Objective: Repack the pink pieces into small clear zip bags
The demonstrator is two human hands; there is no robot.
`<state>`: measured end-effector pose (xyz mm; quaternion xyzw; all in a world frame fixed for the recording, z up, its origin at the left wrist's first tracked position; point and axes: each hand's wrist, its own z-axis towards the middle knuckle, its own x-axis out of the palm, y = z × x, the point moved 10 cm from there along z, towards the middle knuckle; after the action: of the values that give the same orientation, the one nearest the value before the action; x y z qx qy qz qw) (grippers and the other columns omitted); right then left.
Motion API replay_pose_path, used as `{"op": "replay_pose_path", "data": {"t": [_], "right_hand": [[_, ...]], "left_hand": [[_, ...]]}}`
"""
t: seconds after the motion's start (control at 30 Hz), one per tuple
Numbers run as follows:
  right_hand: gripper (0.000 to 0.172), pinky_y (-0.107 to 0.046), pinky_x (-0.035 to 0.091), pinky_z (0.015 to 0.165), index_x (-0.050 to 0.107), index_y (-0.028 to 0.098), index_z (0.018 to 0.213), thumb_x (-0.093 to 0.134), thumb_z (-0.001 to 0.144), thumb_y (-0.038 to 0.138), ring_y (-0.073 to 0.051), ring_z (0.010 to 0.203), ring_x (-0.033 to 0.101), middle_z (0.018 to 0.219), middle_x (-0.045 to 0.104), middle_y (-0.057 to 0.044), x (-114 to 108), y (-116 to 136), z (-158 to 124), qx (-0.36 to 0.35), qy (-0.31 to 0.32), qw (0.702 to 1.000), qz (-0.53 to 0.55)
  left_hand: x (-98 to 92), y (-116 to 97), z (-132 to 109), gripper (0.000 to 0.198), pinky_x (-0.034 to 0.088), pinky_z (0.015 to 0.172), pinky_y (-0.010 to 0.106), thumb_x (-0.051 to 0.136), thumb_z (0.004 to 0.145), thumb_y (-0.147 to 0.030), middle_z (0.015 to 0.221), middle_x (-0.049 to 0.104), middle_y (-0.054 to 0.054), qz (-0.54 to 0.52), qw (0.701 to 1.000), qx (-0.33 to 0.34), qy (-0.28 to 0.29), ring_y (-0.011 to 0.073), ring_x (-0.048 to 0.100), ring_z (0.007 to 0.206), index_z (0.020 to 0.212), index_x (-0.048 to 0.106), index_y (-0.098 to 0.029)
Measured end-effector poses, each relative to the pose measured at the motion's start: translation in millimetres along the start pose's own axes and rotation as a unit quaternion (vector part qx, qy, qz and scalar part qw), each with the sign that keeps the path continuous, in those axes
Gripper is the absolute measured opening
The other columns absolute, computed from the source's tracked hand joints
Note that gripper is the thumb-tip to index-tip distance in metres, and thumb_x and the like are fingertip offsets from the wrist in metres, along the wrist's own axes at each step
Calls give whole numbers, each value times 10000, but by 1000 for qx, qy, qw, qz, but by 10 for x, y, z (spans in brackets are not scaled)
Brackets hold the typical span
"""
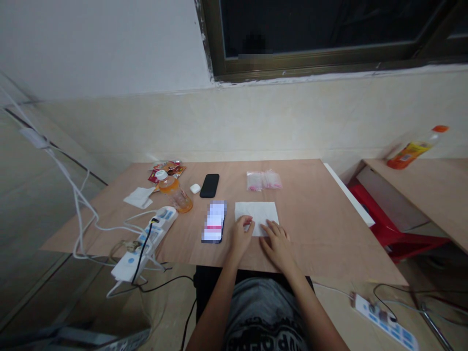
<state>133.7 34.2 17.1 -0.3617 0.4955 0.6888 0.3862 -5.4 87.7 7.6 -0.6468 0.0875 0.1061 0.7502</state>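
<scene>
My right fingers (275, 229) rest spread over the near right corner of a white rectangular paper sheet (256, 210); my left fingers (244, 222) curl at its near left, grip unclear. Lying on the brown wooden tabletop (321, 219), it should handle light, easily creased: best pinched by opposite edges.

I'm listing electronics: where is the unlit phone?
In the head view, the unlit phone lies on the table, left of centre, just beyond the lit phone and right of the small white object.
</scene>
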Motion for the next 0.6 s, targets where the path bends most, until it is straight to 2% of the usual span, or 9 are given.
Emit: {"op": "replay_pose_path", "data": {"t": [0.13, 0.23, 0.33, 0.47, 0.53, 0.6], "right_hand": [[399, -471, 272, 1064, 546, 250, 1274, 451, 899, 347, -249, 1301, 394, 1384, 497, -72, -11, 7, -62, 0, -1, 1000, 4], [392, -488, 279, 1052, 553, 265, 1263, 455, 898, 372, -255, 1249, 446, 1327, 548, -69, -61, -51, -64, 5, -19, 999, 38], [411, -478, 339, 1007, 551, 270, 1262, 463, 892, 425, -260, 1186, 500, 1283, 576, -79, -194, -212, 78, 19, -60, 993, 99], [506, -449, 375, 999, 498, 201, 1318, 399, 908, 481, -265, 1200, 498, 1294, 557, -131, -415, -584, 627, 40, -132, 972, 192], [575, -432, 372, 1008, 436, 161, 1369, 338, 922, 509, -265, 1236, 468, 1348, 510, -156, -426, -818, 1003, 68, -139, 968, 197], [613, -412, 372, 1009, 387, 131, 1401, 294, 933, 516, -261, 1244, 461, 1369, 486, -170, -355, -1017, 1367, 88, -121, 972, 181]], "left_hand": [[5, -5, -53, 139, 502, 833, 326, 559, 832, -253, 950, 670, 71, 1, 1000, -4, 6, 170, 635, 898, 927, 617, -169], [-25, -26, -69, 138, 502, 819, 318, 553, 838, -259, 938, 673, 68, 0, 1000, -8, -4, 167, 636, 881, 919, 621, -170], [-106, -101, 55, 136, 505, 776, 301, 554, 836, -242, 936, 670, 69, 1, 999, -6, -36, 162, 632, 846, 931, 621, -171], [-142, -244, 566, 242, 504, 813, 308, 569, 827, -211, 1075, 653, 96, 1, 997, 23, -72, 168, 630, 906, 1065, 602, -175], [-68, -244, 915, 325, 494, 876, 327, 575, 831, -223, 1163, 628, 111, 6, 998, 27, -63, 186, 619, 1002, 1154, 579, -184], [48, -208, 1243, 385, 468, 947, 345, 603, 812, -214, 1243, 596, 119, 23, 998, 34, -40, 211, 577, 1121, 1195, 573, -187]]}}
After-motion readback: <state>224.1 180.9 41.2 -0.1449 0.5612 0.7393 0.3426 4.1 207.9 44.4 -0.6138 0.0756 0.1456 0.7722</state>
